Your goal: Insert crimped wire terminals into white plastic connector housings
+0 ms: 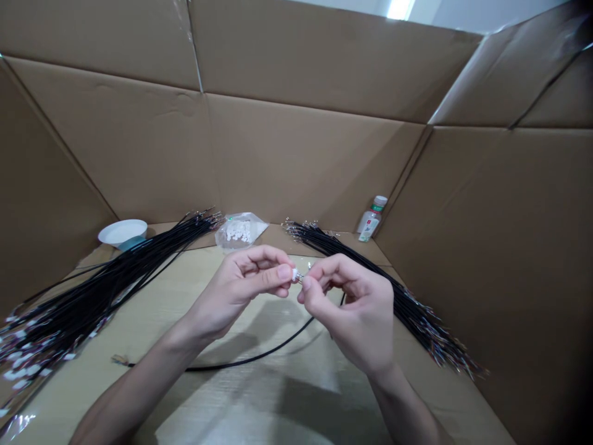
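Note:
Between the thumb and fingers of my left hand (252, 275) is a small white connector housing (295, 274). My right hand (354, 300) pinches the thin wires (301, 277) at the end of a black cable, right beside the housing. Whether a wire tip sits inside the housing is too small to tell. From under my right hand the black cable (259, 356) curves left across the table, passing behind my left forearm. Its far end, with loose bare wires (119, 360), lies on the table at the left.
A bundle of black cables (139, 266), many with white connectors, lies at the left. Another cable bundle (398, 303) lies at the right. Along the back stand a white bowl (123, 231), a clear bag of white connectors (241, 231) and a bottle (372, 219). Cardboard walls (315, 161) enclose the table.

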